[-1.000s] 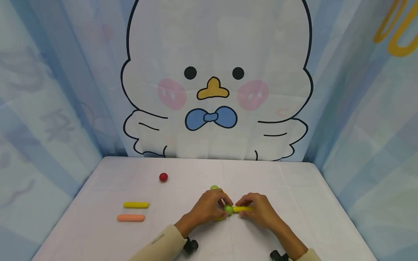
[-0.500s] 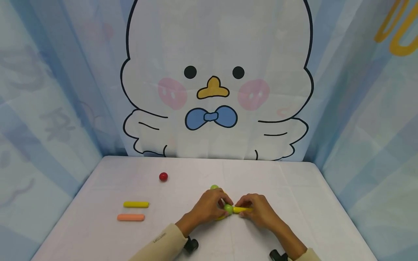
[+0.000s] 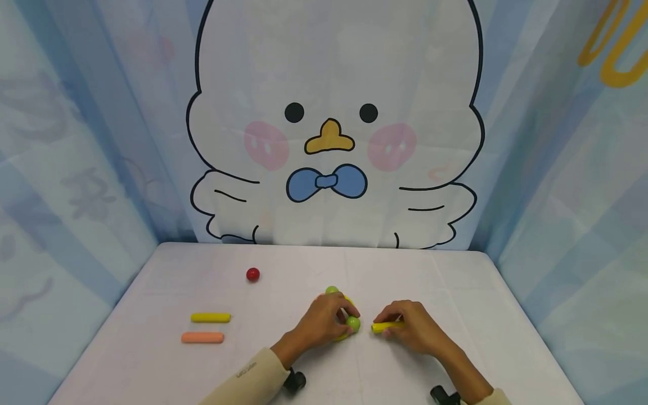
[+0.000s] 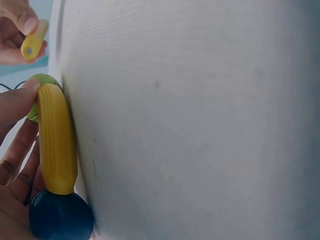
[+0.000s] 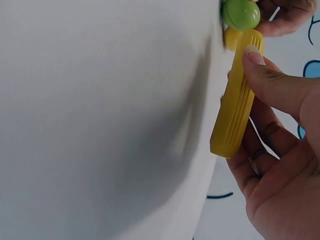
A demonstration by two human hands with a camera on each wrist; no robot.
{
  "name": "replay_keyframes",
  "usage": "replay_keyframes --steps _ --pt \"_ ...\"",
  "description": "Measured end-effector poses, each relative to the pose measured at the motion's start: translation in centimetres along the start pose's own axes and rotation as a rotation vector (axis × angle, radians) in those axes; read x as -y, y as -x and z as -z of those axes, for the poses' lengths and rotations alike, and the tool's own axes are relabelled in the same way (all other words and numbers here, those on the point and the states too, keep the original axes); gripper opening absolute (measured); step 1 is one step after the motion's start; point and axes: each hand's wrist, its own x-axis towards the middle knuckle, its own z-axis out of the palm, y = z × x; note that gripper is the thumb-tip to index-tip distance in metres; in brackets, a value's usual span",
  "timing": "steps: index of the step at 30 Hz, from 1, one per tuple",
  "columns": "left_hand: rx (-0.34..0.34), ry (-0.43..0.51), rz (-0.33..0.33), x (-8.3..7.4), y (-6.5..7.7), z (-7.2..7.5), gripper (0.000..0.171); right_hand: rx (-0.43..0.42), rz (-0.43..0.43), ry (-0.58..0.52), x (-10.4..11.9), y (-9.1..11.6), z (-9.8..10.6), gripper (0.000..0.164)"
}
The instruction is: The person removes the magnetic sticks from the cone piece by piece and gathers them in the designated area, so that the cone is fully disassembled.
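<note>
My left hand (image 3: pixel 324 316) grips a green ball (image 3: pixel 352 324) between thumb and fingers, low over the table. In the left wrist view a yellow rod (image 4: pixel 57 140) runs from this ball to a dark blue ball (image 4: pixel 61 215). Beyond the hand, a second green ball (image 3: pixel 331 289) shows, with a bit of yellow beside it; the hand hides how the parts join. My right hand (image 3: pixel 415 326) pinches another yellow rod (image 5: pixel 235 100) with thumb and fingers. A grey dot marks its end in the left wrist view. This rod is apart from the gripped green ball.
On the left of the white table (image 3: pixel 152 281) a loose yellow rod (image 3: pixel 210 318) lies behind an orange rod (image 3: pixel 202 337). Farther back sits a red ball (image 3: pixel 253 274). A printed cloth (image 3: pixel 334 214) hangs at the table's back edge, with curtains at both sides.
My right hand has shifted right with its yellow rod, opening a gap between the rod's end and the green ball. The left hand keeps almost the same place.
</note>
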Motion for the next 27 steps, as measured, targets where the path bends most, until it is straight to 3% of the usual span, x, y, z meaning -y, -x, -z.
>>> replay_keyframes --steps 11,18,27 --pt "-0.008 0.022 -0.004 0.1 0.0 -0.2 0.027 -0.113 -0.127 0.044 -1.7 2.2 3.2 0.026" --pt "-0.016 0.031 -0.016 0.1 0.1 -0.1 0.029 -0.155 -0.115 0.093 -3.6 3.4 4.9 0.026" --pt "-0.010 0.027 -0.019 0.3 0.1 -0.2 0.027 -0.190 -0.174 0.133 -6.2 5.1 6.8 0.026"
